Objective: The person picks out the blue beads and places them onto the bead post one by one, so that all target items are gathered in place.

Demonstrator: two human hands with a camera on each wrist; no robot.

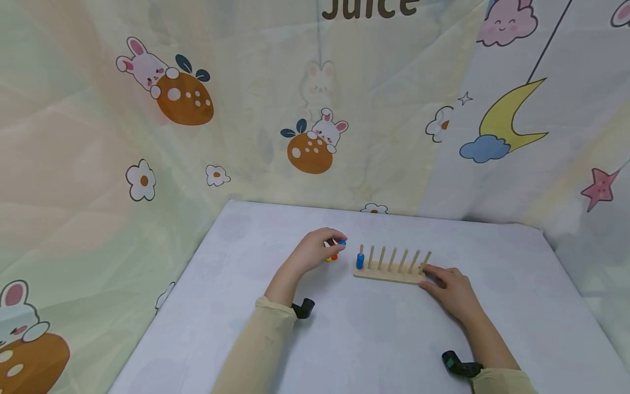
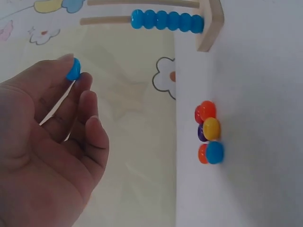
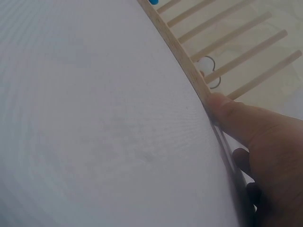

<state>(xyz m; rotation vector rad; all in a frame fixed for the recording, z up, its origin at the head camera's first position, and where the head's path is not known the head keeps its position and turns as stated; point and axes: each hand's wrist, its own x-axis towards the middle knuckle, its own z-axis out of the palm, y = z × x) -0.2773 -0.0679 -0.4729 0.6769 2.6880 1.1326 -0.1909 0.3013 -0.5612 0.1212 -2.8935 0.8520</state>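
Note:
A blue bead is pinched between the thumb and fingertip of my left hand, raised above the table. My right hand grips the right end of a wooden peg rack, which has several upright pegs. In the right wrist view the thumb presses on the rack's base near the last peg. Several blue beads are stacked on the leftmost peg, its top part bare; the other pegs carry none. Loose beads in red, yellow, purple and blue lie under my left hand.
The rack stands on a table with a white cloth. A printed fabric backdrop rises behind the table's far edge. Black camera mounts sit at both wrists.

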